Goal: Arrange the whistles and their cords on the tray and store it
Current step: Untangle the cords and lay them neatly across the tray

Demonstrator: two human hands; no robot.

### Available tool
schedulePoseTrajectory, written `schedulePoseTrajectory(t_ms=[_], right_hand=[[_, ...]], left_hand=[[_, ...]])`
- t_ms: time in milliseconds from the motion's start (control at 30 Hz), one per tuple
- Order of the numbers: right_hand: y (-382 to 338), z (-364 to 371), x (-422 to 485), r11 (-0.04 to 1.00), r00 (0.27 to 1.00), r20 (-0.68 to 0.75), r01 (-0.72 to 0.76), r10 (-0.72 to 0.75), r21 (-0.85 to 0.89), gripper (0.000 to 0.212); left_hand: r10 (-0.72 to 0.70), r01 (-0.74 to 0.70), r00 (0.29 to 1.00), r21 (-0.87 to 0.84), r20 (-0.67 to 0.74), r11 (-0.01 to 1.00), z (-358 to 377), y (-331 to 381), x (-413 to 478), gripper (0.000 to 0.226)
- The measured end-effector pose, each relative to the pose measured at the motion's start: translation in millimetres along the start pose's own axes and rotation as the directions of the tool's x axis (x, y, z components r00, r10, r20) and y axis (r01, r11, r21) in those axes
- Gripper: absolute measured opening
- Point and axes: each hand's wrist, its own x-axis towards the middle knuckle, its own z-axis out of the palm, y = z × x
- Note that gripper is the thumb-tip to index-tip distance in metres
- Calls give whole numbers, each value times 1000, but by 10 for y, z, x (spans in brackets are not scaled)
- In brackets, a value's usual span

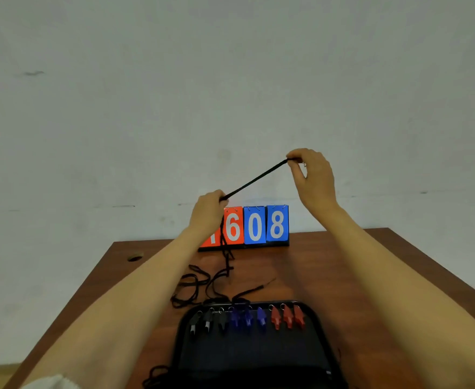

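The right hand (312, 175) is pinching one end of a black cord (254, 179) between thumb and forefinger, with the other fingers curled loosely beneath. A small metal ring is peeking out just behind its fingertips. The left hand (208, 211), lower and to the left of the right one, is gripping the same cord with its fingers curled round it, so the stretch between the two hands is running taut and slanted.

Below the left hand the rest of the cord is hanging down to the table (371, 262) and joining a loose tangle of black cords (194, 284) lying there. Just behind the left hand (partly hidden by it) a flip scoreboard (254, 226) is standing, showing red and blue number cards.

Well below both hands, between the forearms, a dark tray (253, 357) is sitting on the table. A row of whistles is lying along its far edge: black whistles (206, 322) under the left hand's side, blue whistles (247, 318) in the middle, red whistles (288, 317) toward the right hand's side.
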Motion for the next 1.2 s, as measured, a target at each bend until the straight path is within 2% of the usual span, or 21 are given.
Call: schedulePoseTrajectory(t_ms=[167,267,400,500,633,733,800,933,1033,1200], right_hand=[[12,-101,-105,994,991,104,-78,86,-73,18],[24,-82,-209,977,941,265,-197,211,-77,14],[-5,42,-329,955,828,478,-273,293,-113,22],[16,183,-368,941,769,552,-325,324,-100,31],[109,255,-447,915,752,542,-393,375,-89,33],[258,244,-568,890,757,473,-420,451,-176,15],[380,214,-665,872,759,431,-411,488,-264,7],[533,92,-849,850,780,351,-423,517,-313,16],[598,24,-1005,827,774,327,-424,543,-370,20],[685,-91,-1451,773,681,397,-422,615,-474,25]], left_hand=[[-78,78,997,3,-26,997,-125,-149,-54,20],[-110,108,993,-52,-33,993,-131,-141,-100,23],[16,-14,1000,88,-27,996,-123,-26,-114,33],[77,-84,996,207,43,975,-115,-10,-93,40],[57,-69,997,236,56,969,-132,-66,-172,37],[7,-27,998,306,66,952,-163,-232,-265,26],[24,-52,997,413,72,909,-182,-396,-326,27],[47,-107,992,581,117,807,-192,-646,-517,33],[25,-90,991,530,128,843,-168,-808,-726,34],[-129,59,968,305,213,950,-76,-1103,-1125,28]])
